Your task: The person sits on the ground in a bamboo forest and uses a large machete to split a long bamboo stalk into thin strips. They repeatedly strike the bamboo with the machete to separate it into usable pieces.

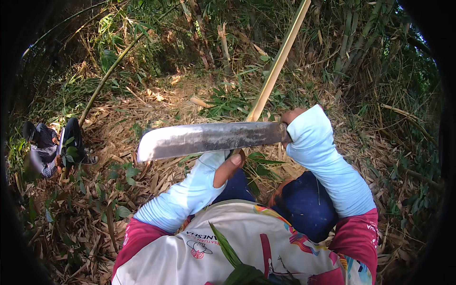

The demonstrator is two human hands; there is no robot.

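My right hand [290, 115] is closed round the handle of a machete [209, 138]. Its broad, dark, worn blade stretches leftward across the middle of the head view, with light glaring off the wide tip. Below the blade is my left hand [230, 167], its thumb in sight and its fingers mostly hidden. A long pale split bamboo strip [278, 64] slants down from the top edge and passes behind the blade, in line with my left hand, which appears closed round its lower end. Light blue sleeves cover both wrists.
At the far left a person [50, 142] sits low among leaves, holding a long blade. A thin bamboo stem [110, 71] leans up near them. Dry leaves [114, 190] litter the ground. Dense bamboo clumps [349, 38] stand behind, and a cut bamboo piece [201, 102] lies ahead.
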